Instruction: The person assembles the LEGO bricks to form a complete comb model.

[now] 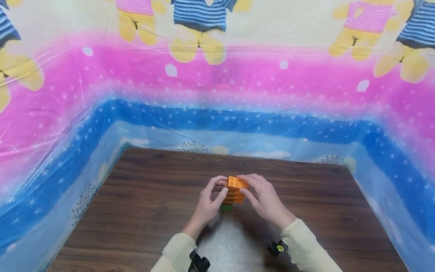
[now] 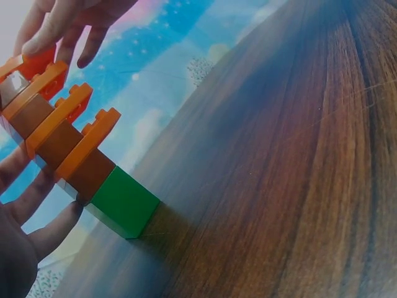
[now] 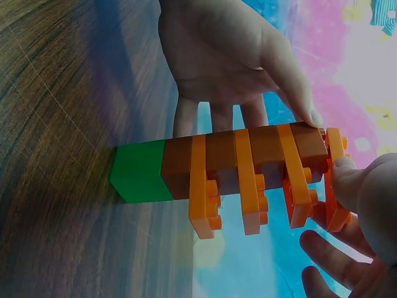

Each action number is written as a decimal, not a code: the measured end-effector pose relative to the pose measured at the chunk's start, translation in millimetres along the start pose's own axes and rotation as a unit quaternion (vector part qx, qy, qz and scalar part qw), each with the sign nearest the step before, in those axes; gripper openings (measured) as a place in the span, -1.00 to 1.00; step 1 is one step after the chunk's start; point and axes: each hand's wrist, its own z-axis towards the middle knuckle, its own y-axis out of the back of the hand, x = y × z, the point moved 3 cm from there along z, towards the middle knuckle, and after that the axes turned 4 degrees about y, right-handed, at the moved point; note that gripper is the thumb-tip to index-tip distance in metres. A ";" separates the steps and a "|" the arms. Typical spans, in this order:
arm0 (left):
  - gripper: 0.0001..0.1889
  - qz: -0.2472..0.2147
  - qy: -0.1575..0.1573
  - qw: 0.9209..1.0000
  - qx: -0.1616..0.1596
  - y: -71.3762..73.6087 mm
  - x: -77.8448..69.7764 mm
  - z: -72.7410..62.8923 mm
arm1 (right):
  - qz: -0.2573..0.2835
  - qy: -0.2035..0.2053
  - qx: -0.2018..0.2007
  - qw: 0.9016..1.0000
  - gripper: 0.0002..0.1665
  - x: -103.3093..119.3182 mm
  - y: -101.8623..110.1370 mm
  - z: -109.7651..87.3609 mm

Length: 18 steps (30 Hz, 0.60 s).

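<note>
A tower of toy building bricks stands upright on the table, with a green brick (image 3: 141, 172) at its foot. Above that, brown bricks (image 3: 220, 152) alternate with orange plates (image 3: 249, 186) that jut out to the right. My left hand (image 1: 209, 202) holds the tower from the left: its thumb is at the top brown brick and its other fingers are along the side. Between thumb and fingers, my right hand (image 1: 266, 198) pinches the uppermost orange plate (image 1: 234, 182). In the right wrist view this plate sits slightly tilted at the top brown brick, with a narrow gap showing.
Around the tower spreads a dark wood-grain table (image 1: 153, 196). A patterned cloth (image 1: 217, 94) in pink and blue rises behind the table and along both sides. Black wrist cameras (image 1: 199, 261) are strapped over the pale sleeves (image 1: 306, 241).
</note>
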 end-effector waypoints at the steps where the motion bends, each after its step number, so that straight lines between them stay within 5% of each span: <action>1: -0.64 0.000 0.001 1.000 0.000 -0.1 -0.7 -0.1 | -0.002 0.001 0.000 1.000 -0.51 0.2 0.1 0.1; 18: -0.63 0.005 -0.003 1.000 0.009 2.4 7.8 0.3 | -0.040 0.016 0.018 0.999 -0.53 4.4 3.9 7.7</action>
